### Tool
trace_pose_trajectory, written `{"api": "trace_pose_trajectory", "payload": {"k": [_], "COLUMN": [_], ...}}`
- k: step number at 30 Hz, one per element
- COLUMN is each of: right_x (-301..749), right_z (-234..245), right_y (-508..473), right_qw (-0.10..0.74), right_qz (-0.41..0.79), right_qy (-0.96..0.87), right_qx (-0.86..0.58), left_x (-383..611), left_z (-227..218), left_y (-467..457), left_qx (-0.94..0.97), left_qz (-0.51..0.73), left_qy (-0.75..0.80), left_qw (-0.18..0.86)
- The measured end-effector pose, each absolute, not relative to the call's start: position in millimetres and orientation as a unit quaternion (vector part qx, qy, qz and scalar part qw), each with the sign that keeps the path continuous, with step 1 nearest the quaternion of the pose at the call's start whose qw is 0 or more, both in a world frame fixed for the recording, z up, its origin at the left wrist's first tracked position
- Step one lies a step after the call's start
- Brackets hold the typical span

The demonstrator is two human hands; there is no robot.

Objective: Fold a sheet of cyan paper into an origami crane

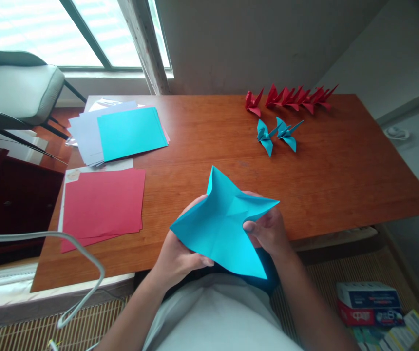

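A creased sheet of blue origami paper [224, 219] is held between my hands over the table's near edge. Its corners point outward and its sides bend inward, giving it a four-pointed star shape. On the left side, my left hand [180, 253] grips it, with most of the fingers hidden beneath the sheet. At the right side my right hand [270, 226] pinches the edge, its thumb on top and the other fingers partly out of sight behind. Beyond the sheet stand two blue paper cranes [266, 136].
Several red paper cranes [297, 99] line the far right of the wooden table [202, 131]. Blue sheets [132, 134] lie over white paper at the back left, with red sheets [103, 202] nearer. A white cable [96, 263] curves past the front left corner. Boxes [370, 302] sit below right.
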State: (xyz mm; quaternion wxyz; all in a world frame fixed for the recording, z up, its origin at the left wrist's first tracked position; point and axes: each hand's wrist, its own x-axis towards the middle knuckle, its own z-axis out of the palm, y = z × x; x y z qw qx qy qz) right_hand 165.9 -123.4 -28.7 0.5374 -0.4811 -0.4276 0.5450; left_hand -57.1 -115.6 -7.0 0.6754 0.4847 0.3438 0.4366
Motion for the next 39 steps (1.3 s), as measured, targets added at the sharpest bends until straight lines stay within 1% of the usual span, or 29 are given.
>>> {"api": "trace_pose_trajectory", "payload": {"k": [8,14,20,27,32,36,39], "right_x": [162,163,163,162,162,163,162], "right_z": [-17,-18,-18,-14,-14,-17,-15], "right_y": [-121,-122,-122,-123,-123,-124,-124], "right_qw": [0.517,0.501,0.503,0.508,0.501,0.494,0.5], "right_qz": [0.552,0.545,0.542,0.547,0.543,0.535,0.539], "right_qy": [-0.45,-0.464,-0.468,-0.462,-0.474,-0.483,-0.482], "right_qx": [-0.475,-0.486,-0.483,-0.478,-0.479,-0.485,-0.476], "left_x": [-54,-50,-49,-50,-50,-48,-47], "left_z": [-6,-4,3,-3,-1,-2,-1], "left_y": [-119,-122,-126,-124,-125,-124,-123], "left_qx": [0.473,0.433,0.371,0.384,0.41,0.433,0.44], "left_qz": [0.448,0.466,0.451,0.452,0.443,0.467,0.46], "left_qy": [0.402,0.41,0.428,0.388,0.437,0.443,0.457], "left_qw": [0.643,0.654,0.69,0.705,0.667,0.631,0.621]}}
